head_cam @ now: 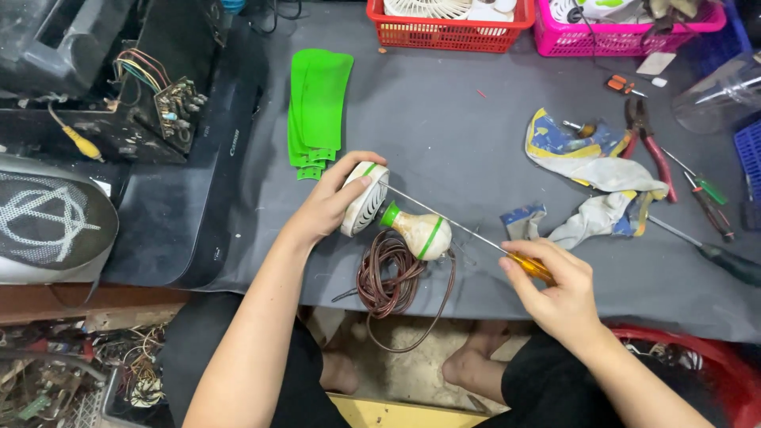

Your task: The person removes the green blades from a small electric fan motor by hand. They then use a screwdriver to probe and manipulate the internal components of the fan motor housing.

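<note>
Red basket point(444, 36) holds white fan parts (pink basket point(626, 40) beside) — hands elsewhere.

Your left hand point(333, 208) grips the white fan motor point(396, 220) on the table point(444, 119); your right hand point(555, 293) holds a long screwdriver point(468, 231) against it.
</note>
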